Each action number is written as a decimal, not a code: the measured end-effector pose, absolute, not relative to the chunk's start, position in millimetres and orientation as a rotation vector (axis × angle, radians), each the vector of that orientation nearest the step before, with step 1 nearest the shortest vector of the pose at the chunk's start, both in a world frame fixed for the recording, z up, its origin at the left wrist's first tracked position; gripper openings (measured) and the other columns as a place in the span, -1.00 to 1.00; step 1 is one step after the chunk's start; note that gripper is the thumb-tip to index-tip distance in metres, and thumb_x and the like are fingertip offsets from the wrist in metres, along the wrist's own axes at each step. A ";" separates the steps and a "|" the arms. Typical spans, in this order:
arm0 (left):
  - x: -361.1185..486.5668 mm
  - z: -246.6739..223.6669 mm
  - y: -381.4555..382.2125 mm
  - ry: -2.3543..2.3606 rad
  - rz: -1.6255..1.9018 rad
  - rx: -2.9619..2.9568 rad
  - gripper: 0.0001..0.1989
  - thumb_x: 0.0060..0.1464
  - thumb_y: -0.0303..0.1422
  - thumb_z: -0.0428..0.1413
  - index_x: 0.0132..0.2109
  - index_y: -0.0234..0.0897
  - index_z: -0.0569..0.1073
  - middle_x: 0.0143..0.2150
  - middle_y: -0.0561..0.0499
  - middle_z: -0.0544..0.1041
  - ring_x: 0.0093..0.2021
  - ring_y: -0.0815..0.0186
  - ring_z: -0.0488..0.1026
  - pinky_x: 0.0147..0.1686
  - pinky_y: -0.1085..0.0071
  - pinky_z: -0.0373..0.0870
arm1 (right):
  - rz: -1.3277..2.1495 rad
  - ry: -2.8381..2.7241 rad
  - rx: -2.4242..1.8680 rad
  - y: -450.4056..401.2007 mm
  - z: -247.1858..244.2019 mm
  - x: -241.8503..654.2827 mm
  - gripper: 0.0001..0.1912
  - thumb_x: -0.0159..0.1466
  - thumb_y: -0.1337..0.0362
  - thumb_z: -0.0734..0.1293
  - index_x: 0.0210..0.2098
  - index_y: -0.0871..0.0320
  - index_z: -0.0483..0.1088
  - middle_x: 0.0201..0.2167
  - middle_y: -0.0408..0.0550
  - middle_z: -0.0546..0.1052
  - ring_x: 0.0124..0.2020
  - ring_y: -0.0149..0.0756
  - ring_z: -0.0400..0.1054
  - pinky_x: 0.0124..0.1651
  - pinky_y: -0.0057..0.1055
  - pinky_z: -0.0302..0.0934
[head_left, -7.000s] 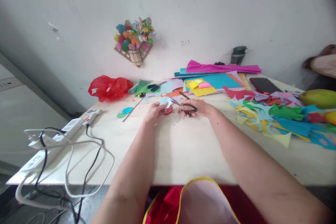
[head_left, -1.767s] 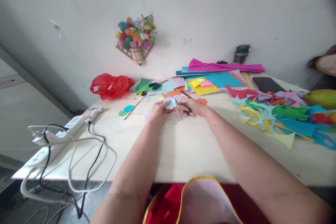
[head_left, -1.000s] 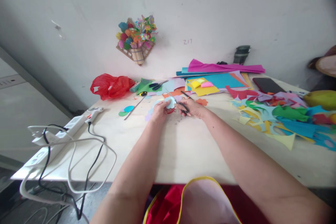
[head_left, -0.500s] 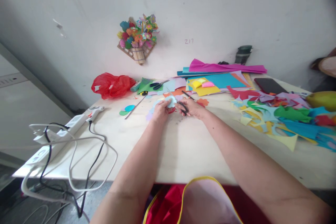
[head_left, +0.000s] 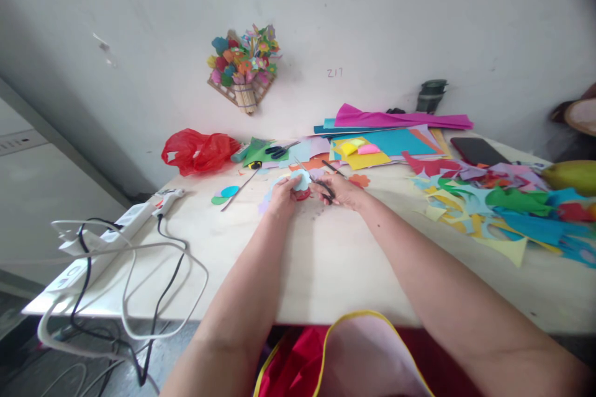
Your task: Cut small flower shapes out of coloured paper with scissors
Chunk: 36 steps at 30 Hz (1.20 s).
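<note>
As seen from the head camera, the left hand (head_left: 283, 194) pinches a pale blue scalloped paper piece (head_left: 302, 180) between thumb and fingers — it is held up over the middle of a pale table (head_left: 344, 260). Just to its right, the right hand (head_left: 341, 191) grips black-handled scissors (head_left: 328, 192), their blades near the paper's edge. Beside the right hand lies an orange paper flower (head_left: 359, 180) — flat on the table. Farther right sits a heap of colorful paper scraps (head_left: 488, 205); at the far left of the table, a white power strip (head_left: 105, 245).
</note>
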State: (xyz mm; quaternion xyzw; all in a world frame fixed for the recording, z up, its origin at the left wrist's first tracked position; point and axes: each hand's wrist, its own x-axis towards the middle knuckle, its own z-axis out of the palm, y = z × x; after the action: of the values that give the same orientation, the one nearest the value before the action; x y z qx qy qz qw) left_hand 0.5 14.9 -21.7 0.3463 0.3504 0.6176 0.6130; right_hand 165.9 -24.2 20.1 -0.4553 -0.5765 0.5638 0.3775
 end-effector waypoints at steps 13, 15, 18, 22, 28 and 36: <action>2.3 -19.0 10.5 0.739 1.440 0.831 -0.69 -0.33 -0.44 0.48 -0.40 -0.37 0.54 -0.47 -0.01 0.55 -0.50 0.37 0.46 -0.45 0.45 0.46 | 1.450 -1.549 -1.116 -12.7 8.5 174.4 -0.73 0.31 0.29 0.44 -0.46 0.19 0.33 -0.68 -0.22 0.43 -0.74 -0.56 0.26 -0.79 -0.67 -0.11; 2.8 -18.2 9.9 0.742 1.439 0.835 -0.69 -0.34 -0.44 0.48 -0.41 -0.37 0.54 -0.48 -0.01 0.55 -0.51 0.37 0.45 -0.46 0.45 0.45 | 1.429 -1.567 -1.110 -11.7 7.0 175.0 -0.73 0.32 0.29 0.43 -0.46 0.19 0.34 -0.67 -0.22 0.43 -0.74 -0.56 0.27 -0.79 -0.67 -0.10; 3.4 -16.9 8.8 0.749 1.450 0.838 -0.69 -0.35 -0.42 0.48 -0.42 -0.36 0.54 -0.49 -0.01 0.55 -0.51 0.37 0.45 -0.48 0.44 0.45 | 1.397 -1.591 -1.096 -11.4 6.1 175.4 -0.73 0.32 0.29 0.43 -0.46 0.19 0.34 -0.66 -0.22 0.44 -0.73 -0.55 0.30 -0.79 -0.67 -0.08; 3.5 -15.7 8.1 0.761 1.461 0.834 -0.67 -0.38 -0.40 0.49 -0.42 -0.35 0.54 -0.48 -0.01 0.56 -0.50 0.36 0.47 -0.46 0.43 0.47 | 1.378 -1.618 -1.082 -9.7 4.4 176.3 -0.72 0.30 0.27 0.45 -0.47 0.19 0.34 -0.65 -0.20 0.46 -0.72 -0.53 0.32 -0.78 -0.66 -0.06; 2.9 -15.3 9.0 0.784 1.462 0.836 -0.68 -0.38 -0.41 0.48 -0.45 -0.35 0.53 -0.48 -0.03 0.56 -0.50 0.35 0.47 -0.47 0.44 0.43 | 1.376 -1.660 -1.094 -5.4 1.4 179.0 -0.74 0.27 0.23 0.46 -0.45 0.18 0.36 -0.66 -0.22 0.46 -0.73 -0.53 0.29 -0.78 -0.65 -0.09; 2.9 -17.9 10.4 0.799 1.476 0.841 -0.68 -0.37 -0.40 0.47 -0.42 -0.37 0.54 -0.46 -0.03 0.56 -0.47 0.35 0.47 -0.40 0.41 0.43 | 1.384 -1.678 -1.116 -7.6 5.0 181.9 -0.75 0.23 0.21 0.48 -0.41 0.19 0.38 -0.67 -0.23 0.42 -0.74 -0.55 0.23 -0.77 -0.63 -0.13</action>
State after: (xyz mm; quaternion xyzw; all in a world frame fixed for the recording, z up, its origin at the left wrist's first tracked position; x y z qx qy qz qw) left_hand 2.9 10.4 -17.9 0.3613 0.3433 0.6342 0.5911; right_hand 181.9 -7.6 5.0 -0.4291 -0.6451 0.5321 0.3415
